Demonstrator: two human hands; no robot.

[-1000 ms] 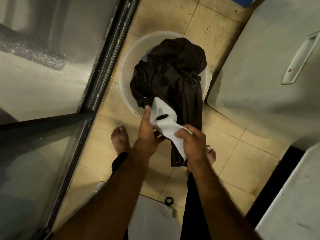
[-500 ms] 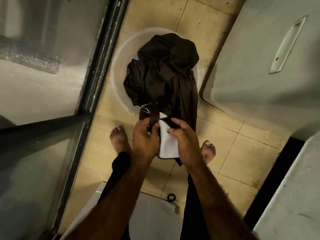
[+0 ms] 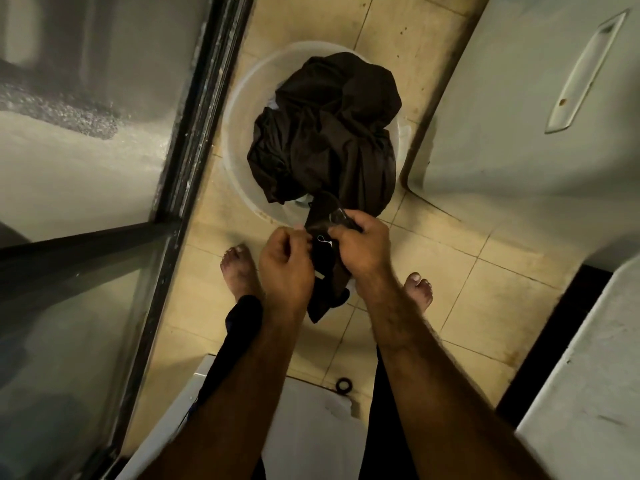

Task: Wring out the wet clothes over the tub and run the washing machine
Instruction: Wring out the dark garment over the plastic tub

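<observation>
A round white tub (image 3: 239, 109) stands on the tiled floor, heaped with dark brown wet clothes (image 3: 329, 133). One end of the dark garment (image 3: 325, 275) trails over the tub's near rim and hangs down between my hands. My left hand (image 3: 285, 268) is curled and pinches the cloth's left edge. My right hand (image 3: 360, 244) grips the bunched cloth just above it, fingers wrapped round it. Both hands are close together at the tub's near rim.
A glass door with a dark metal frame (image 3: 187, 143) runs along the left. A grey-white appliance with a recessed handle (image 3: 585, 67) stands at the right, and a white machine top (image 3: 304, 427) lies below my arms. My bare feet (image 3: 239, 271) are on the beige tiles.
The white part of the cloth that I held a second ago has been folded in and is hidden; only dark fabric shows between my hands, which have closed together.
</observation>
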